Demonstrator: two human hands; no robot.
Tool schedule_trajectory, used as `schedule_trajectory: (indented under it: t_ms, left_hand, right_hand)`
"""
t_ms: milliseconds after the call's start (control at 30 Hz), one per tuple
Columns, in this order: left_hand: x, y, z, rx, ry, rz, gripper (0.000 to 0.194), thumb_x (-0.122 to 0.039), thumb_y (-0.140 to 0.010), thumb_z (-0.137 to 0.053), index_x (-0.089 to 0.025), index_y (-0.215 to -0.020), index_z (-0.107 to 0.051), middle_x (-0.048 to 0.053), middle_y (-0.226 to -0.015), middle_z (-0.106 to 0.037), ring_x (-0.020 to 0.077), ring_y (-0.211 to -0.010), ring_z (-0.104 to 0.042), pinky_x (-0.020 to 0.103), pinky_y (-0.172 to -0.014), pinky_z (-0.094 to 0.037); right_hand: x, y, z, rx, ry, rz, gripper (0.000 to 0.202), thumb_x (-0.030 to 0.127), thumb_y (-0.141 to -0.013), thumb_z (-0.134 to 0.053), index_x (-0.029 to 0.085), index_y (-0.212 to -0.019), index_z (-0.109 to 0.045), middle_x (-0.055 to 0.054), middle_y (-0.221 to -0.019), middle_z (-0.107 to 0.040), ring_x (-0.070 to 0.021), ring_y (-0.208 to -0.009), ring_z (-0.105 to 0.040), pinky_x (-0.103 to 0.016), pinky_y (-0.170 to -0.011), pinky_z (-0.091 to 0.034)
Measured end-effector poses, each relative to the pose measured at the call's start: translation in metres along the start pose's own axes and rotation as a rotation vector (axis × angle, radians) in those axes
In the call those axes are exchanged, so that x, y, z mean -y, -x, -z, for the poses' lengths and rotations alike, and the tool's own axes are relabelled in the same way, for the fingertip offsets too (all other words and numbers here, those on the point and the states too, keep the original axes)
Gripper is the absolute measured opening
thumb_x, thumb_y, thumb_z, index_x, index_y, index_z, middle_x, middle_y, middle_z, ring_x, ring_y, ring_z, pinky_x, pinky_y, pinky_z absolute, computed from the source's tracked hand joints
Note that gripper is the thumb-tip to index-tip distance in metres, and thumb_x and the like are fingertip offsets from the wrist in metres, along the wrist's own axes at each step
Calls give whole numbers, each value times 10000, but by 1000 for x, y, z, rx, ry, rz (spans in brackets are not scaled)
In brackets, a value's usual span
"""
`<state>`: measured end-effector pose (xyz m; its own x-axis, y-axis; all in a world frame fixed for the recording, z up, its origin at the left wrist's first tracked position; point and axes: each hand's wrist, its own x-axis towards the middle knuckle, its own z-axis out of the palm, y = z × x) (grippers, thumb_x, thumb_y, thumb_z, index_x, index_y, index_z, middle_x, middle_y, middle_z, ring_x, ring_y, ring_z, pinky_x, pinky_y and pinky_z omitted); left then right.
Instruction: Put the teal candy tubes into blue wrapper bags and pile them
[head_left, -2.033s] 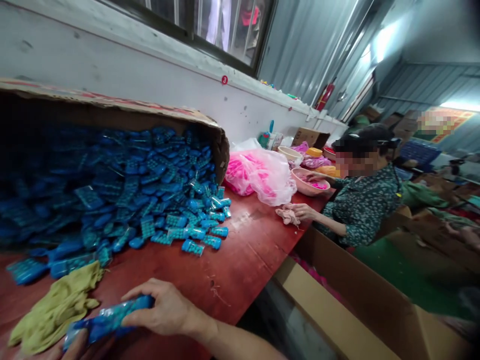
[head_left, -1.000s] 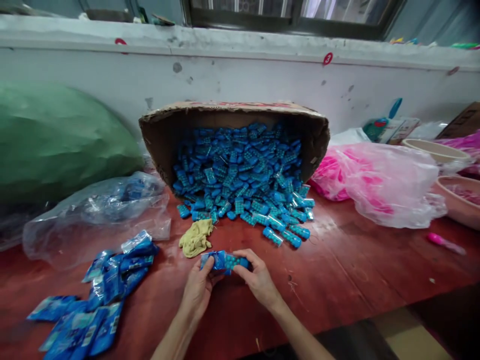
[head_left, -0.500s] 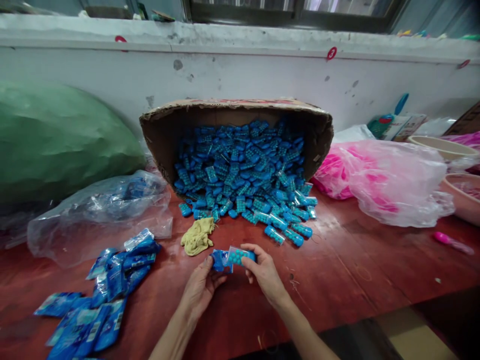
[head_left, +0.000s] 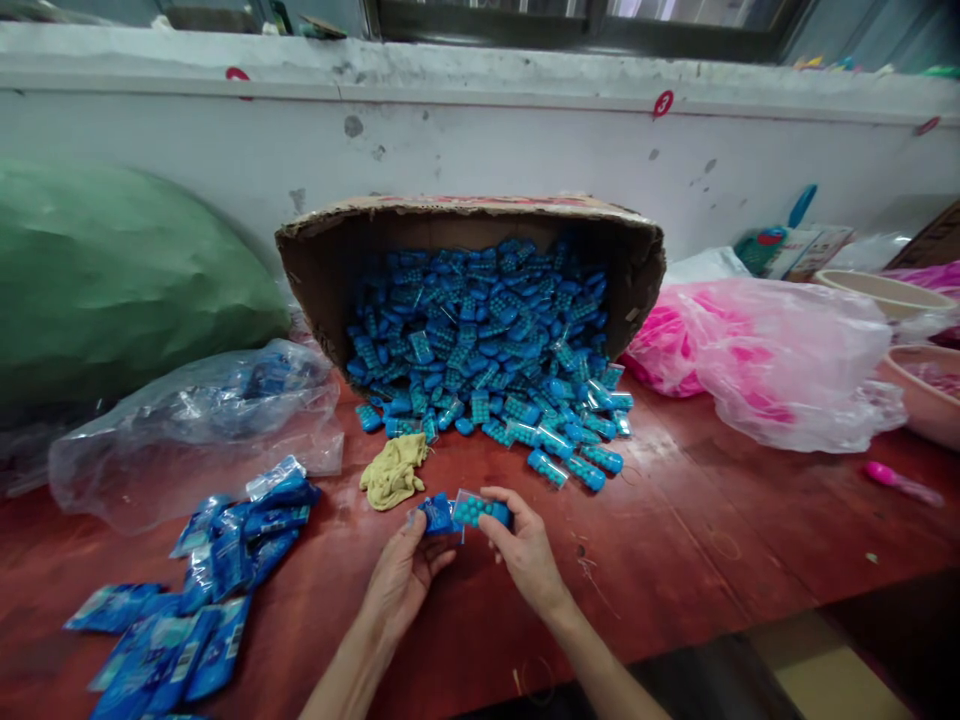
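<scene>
Between thumb and fingers, my left hand (head_left: 405, 575) is closed on a small blue printed packet (head_left: 438, 513). My right hand (head_left: 531, 552) pinches a clear container of blue balls with a blue cap (head_left: 472, 511). Its clear end meets or overlaps the packet's right edge; whether it is inside the packet I cannot tell. Beyond my hands, a cardboard box (head_left: 307, 285) lies on its side, with a heap of similar containers (head_left: 480, 330) spilling onto the red table (head_left: 675, 560). Several blue packets (head_left: 217, 650) lie in a pile at the left.
A crumpled yellow cloth (head_left: 393, 472) lies just beyond my left hand. Left are a clear plastic bag (head_left: 187, 430) and a large green sack (head_left: 127, 290). A pink-filled plastic bag (head_left: 795, 360), a pink bowl (head_left: 922, 395) and a pink-capped tube (head_left: 900, 482) are right.
Both hands keep their hold and almost the same position. The container in my right hand has tilted slightly, and the packet has shifted a little to the left.
</scene>
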<state>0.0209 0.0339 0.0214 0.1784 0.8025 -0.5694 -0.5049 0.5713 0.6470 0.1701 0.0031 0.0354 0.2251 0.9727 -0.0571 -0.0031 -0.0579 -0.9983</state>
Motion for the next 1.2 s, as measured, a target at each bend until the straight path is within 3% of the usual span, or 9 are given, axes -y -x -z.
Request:
schedule_trajectory:
  t_ms: [267, 533, 733, 933, 1200]
  left_hand:
    - [-1, 0, 0, 4, 21, 0, 164, -272, -747, -578, -144, -849, -576, 71, -666, -700, 205, -633, -664, 258, -506, -518]
    - [0, -1, 3, 32, 35, -7, 193, -256, -742, -585, -163, -909, -559, 53, -719, -700, 207, -666, -666, 261, -505, -526]
    - [2, -1, 5, 55, 5, -48, 171, -237, -732, -597, -163, -877, -545, 34, -721, -691, 182, -637, -659, 261, -507, -530]
    - [1, 0, 4, 92, -11, -66, 174, -230, -736, -591, -170, -888, -530, 28, -723, -684, 165, -627, -650, 269, -525, -531]
    - [2, -2, 1, -10, 52, 4, 108, -227, -749, -575, -175, -830, -526, 21, -678, -688, 162, -603, -650, 267, -531, -524]
  right_hand:
    - [1, 1, 1, -51, 82, 78, 276, 303, -726, -559, 209, -983, -595, 0, -713, -578, -150, -626, -555, -236, -525, -443]
    - [11, 7, -1, 42, 154, 253, 214, 168, -757, -532, 210, -959, -589, -22, -920, -579, -165, -870, -550, -272, -795, -428]
    - [10, 8, -1, 90, 182, 316, 227, 140, -772, -511, 209, -975, -585, -32, -929, -575, -168, -878, -542, -279, -797, -430]
    - [1, 5, 0, 52, 174, 199, 209, 178, -751, -543, 209, -952, -588, -12, -882, -597, -171, -832, -560, -278, -773, -446]
    - [6, 9, 0, 121, 220, 302, 246, 134, -774, -509, 221, -990, -588, -29, -943, -570, -167, -894, -541, -274, -811, -422]
